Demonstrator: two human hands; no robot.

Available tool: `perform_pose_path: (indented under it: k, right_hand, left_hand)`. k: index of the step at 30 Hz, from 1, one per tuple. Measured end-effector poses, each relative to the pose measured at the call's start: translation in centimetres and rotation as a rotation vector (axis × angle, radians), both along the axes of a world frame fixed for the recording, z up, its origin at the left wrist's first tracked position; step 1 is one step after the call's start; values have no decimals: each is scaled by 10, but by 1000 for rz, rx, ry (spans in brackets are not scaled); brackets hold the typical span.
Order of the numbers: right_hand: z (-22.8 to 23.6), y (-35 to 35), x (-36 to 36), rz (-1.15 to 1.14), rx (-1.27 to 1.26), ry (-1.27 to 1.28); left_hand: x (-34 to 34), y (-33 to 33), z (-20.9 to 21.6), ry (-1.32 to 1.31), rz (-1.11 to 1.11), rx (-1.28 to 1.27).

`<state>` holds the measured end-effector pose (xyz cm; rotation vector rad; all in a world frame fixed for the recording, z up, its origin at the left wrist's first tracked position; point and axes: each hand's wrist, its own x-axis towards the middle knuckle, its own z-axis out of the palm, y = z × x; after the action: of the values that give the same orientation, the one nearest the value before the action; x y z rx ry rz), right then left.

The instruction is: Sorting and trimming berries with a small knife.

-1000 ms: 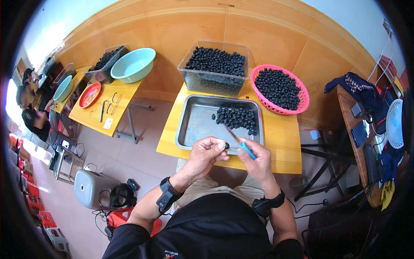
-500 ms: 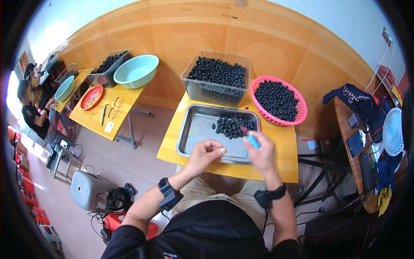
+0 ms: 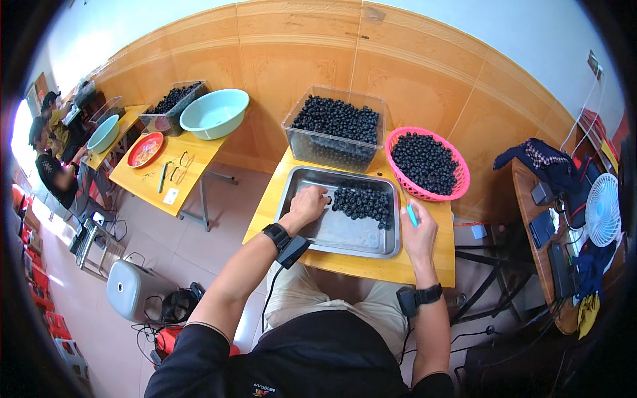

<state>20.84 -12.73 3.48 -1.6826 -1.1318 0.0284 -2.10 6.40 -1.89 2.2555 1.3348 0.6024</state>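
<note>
Dark berries (image 3: 361, 203): mid-frame; likely light, slippery; pinch sides
Left hand (image 3: 307, 204): fingers curled, hold unclear
Right hand (image 3: 419, 233): wrapped round blue-handled tool (image 3: 412, 213)

The left hand (image 3: 307, 204) reaches over a metal tray (image 3: 318, 233), its fingertips at a dark berry (image 3: 328, 199); whether they grip it is unclear. The right hand (image 3: 419, 235), just past the tray's right side, is closed around a blue-handled tool (image 3: 413, 214). A pile of dark berries (image 3: 361, 204) lies in the tray's right half. Behind the tray stands a clear tub (image 3: 328, 155) full of berries, and beside that a pink basket (image 3: 462, 178), also filled. All rest on a yellow table (image 3: 443, 249). On another table to the left sits a pale blue basin (image 3: 214, 114).
</note>
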Motion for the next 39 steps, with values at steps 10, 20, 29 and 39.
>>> perform_pose_path:
  k: [10,20,29,39]
  right_hand:
    - [-27,-44,-23,94,34,160]
    - [-16,-45,-61,259,45,140]
    - [-1,-46,-84,437,4,78]
    - [12,-52,-92,440,34,-51]
  left_hand:
    - [5,4,3,37,-188,-19]
    - [-18,-58,43,-922,-191,-871]
    - [-29,-107,43,-1340,-296,-1203]
    - [-30,-130,46,-1475,-354,-1294]
